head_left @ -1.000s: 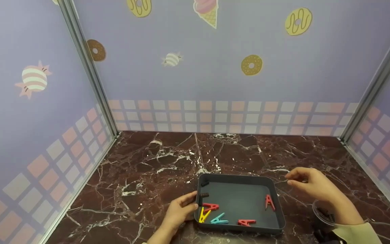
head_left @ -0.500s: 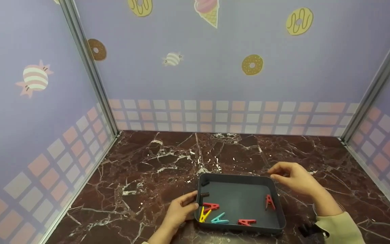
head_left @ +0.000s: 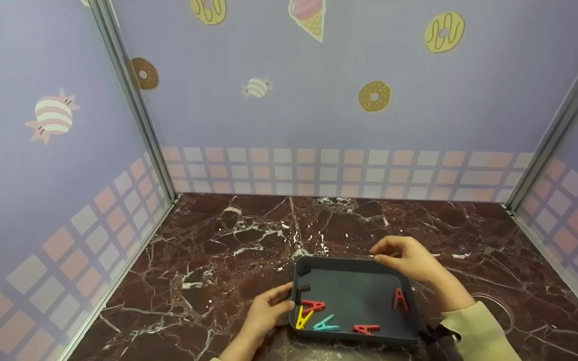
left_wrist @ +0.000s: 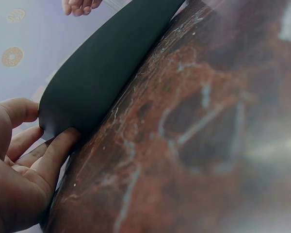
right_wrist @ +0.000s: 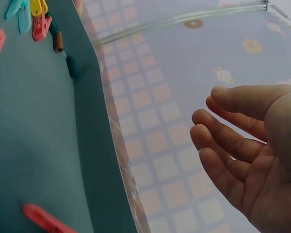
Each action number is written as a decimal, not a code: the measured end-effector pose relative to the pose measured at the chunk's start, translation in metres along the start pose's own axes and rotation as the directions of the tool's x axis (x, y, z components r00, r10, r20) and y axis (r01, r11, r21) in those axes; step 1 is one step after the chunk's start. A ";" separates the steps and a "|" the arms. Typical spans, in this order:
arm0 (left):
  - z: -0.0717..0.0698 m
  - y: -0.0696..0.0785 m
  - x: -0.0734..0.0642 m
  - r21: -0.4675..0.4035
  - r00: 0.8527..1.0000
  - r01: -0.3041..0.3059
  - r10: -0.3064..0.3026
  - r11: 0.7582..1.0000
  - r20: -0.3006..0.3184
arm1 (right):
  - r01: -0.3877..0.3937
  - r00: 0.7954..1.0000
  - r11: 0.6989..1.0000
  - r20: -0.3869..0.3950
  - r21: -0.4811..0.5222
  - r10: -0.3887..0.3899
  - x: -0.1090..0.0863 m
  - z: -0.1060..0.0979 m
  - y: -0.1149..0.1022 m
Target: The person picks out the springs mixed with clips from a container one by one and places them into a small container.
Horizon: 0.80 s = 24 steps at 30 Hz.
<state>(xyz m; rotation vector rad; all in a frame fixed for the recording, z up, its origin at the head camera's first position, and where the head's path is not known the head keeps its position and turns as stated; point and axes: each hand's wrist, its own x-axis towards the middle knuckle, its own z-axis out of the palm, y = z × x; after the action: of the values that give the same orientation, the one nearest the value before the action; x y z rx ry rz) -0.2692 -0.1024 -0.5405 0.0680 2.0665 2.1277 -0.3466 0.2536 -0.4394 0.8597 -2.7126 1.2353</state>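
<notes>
A dark grey rectangular tray [head_left: 359, 338] lies on the marbled table. My left hand [head_left: 267, 312] holds its left side, with thumb and fingers against the outer wall [left_wrist: 97, 73]. Over the tray's far right rim hovers my right hand [head_left: 409, 258], its fingers loosely bent; nothing is between them in the right wrist view [right_wrist: 252, 145]. Inside the tray lie red clothespins [head_left: 367, 329], a yellow clothespin [head_left: 303, 318] and a light-blue clothespin [head_left: 325, 324]. Another red clothespin [head_left: 400, 299] rests near the right wall. Two small dark pieces, one ribbed [head_left: 303, 288], sit along the left wall.
A clear round container rim [head_left: 507, 313] shows right of the tray, partly behind the right sleeve [head_left: 479, 331]. Marbled tabletop [head_left: 229, 255] stretches behind and left of the tray. Patterned panels [head_left: 309, 120] with metal corner posts [head_left: 138, 110] enclose the table.
My right hand has moved left, from beside the tray to over its far rim. The left hand, tray and clothespins have stayed put. The round container's rim has come out from behind the right arm.
</notes>
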 end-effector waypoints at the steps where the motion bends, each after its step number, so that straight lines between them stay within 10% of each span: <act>1: 0.000 0.000 0.000 -0.003 1.000 0.001 -0.001 1.000 0.002 | 0.010 1.000 1.000 0.002 0.003 -0.010 0.002 0.002 -0.001; 24: 0.000 0.002 -0.001 0.034 1.000 -0.003 0.003 0.999 -0.009 | 0.097 0.985 0.995 0.141 0.026 -0.100 0.052 0.056 -0.021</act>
<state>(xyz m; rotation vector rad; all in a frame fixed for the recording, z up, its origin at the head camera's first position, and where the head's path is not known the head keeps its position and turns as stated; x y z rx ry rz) -0.2682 -0.1030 -0.5385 0.0664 2.1092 2.0981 -0.3702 0.1784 -0.4504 1.1105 -2.7306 1.2273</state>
